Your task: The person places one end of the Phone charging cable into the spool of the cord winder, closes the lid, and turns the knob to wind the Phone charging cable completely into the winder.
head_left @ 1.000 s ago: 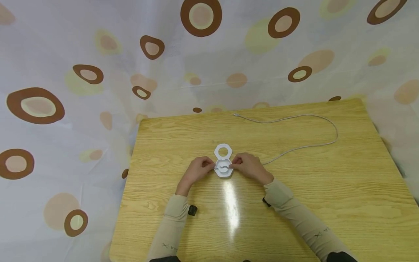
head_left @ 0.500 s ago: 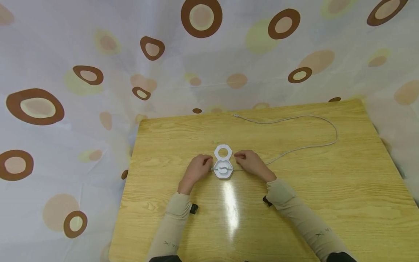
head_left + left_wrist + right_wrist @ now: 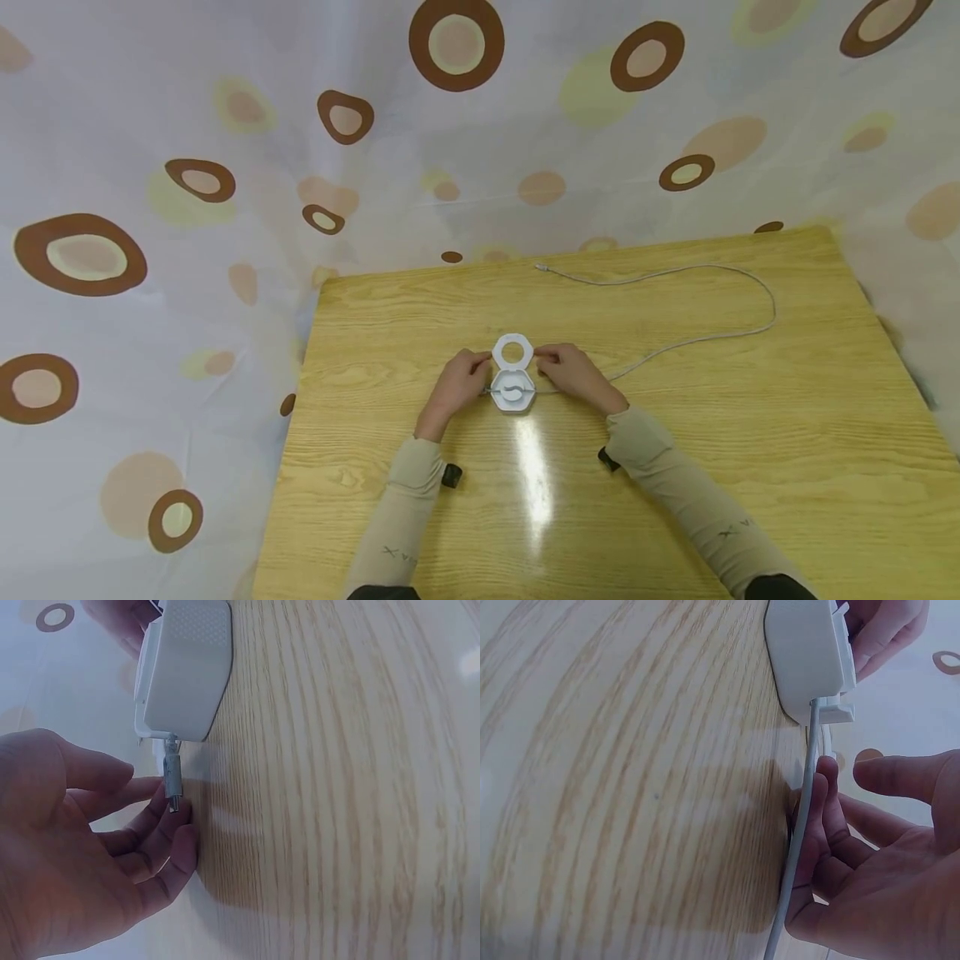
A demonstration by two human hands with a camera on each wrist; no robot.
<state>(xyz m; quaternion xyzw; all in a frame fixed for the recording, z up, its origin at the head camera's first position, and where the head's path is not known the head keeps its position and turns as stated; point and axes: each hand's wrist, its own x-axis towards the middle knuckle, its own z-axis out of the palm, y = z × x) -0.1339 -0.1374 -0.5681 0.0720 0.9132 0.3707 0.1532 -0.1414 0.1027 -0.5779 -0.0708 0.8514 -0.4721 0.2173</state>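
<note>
A white hexagonal cable case [image 3: 513, 407] stands on the table with its ring-shaped lid [image 3: 528, 357] swung back, away from me. A pale cable [image 3: 802, 817] runs through the case, following a curved channel inside. Its metal-tipped connector [image 3: 173, 776] sticks out on the left side. My left hand [image 3: 456, 386] is at the lid's left edge, index finger reaching to it and the other fingers loosely bent near the connector. On the opposite side, my right hand [image 3: 574, 372] reaches its index finger to the lid's right edge, beside the cable.
The cable loops across the right of the wooden table [image 3: 375, 333], and its other plug [image 3: 542, 267] lies near the back edge. A patterned curtain [image 3: 525, 150] hangs behind and on both sides. Light glares off the tabletop in front of the case.
Both hands have left the cable at the case's sides and moved up to the lid's edges. The cable now lies in the case, unheld.
</note>
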